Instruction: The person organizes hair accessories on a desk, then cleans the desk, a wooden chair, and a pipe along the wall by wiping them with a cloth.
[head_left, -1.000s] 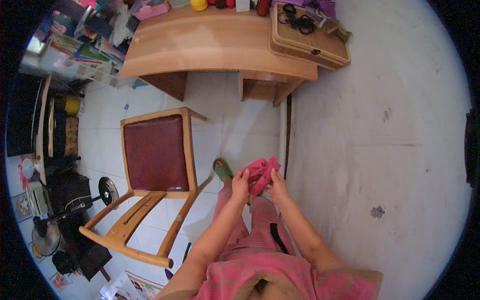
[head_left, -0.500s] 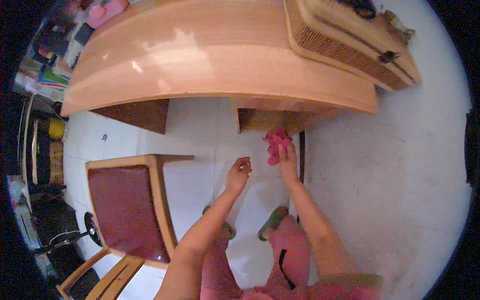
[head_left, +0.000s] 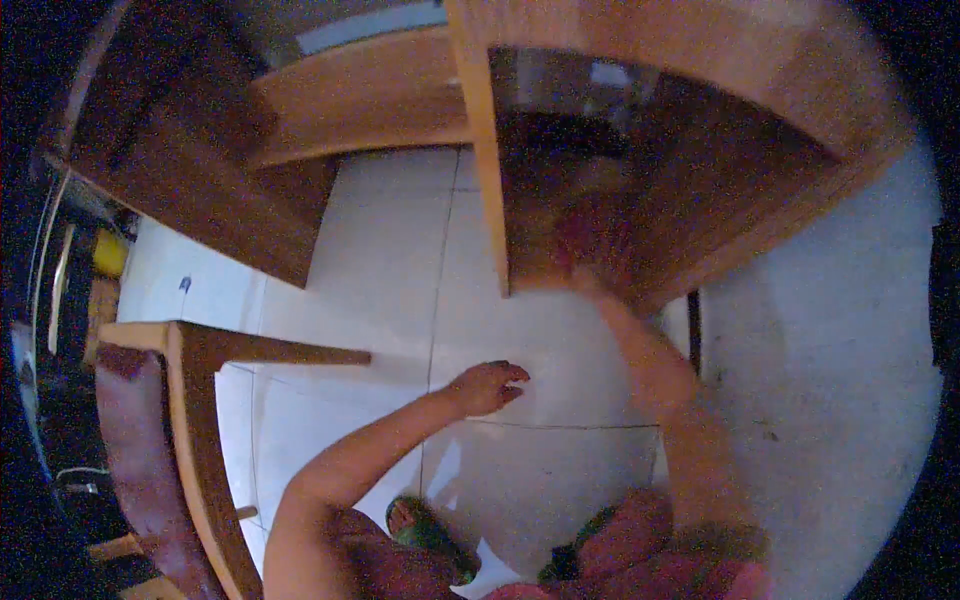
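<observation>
My right hand [head_left: 578,270] reaches into the open compartment [head_left: 690,210] on the right side of the wooden desk. It is dim and smeared there, closed on a crumpled pink cloth [head_left: 598,232] close to the compartment's floor. My left hand [head_left: 488,387] hangs over the floor tiles, left of that arm, holding nothing. Its fingers are loosely curled and apart.
A wooden panel [head_left: 480,170] bounds the compartment on its left. The desk's left side [head_left: 230,200] is dark wood. At the left stands a wooden chair [head_left: 205,440] with a dark red seat. My green slippers [head_left: 430,535] rest on the pale tiles [head_left: 370,240].
The view has dropped lower and closer, so the desk's inside shows instead of its top. My right hand has carried the pink cloth into the compartment. My left hand stays empty.
</observation>
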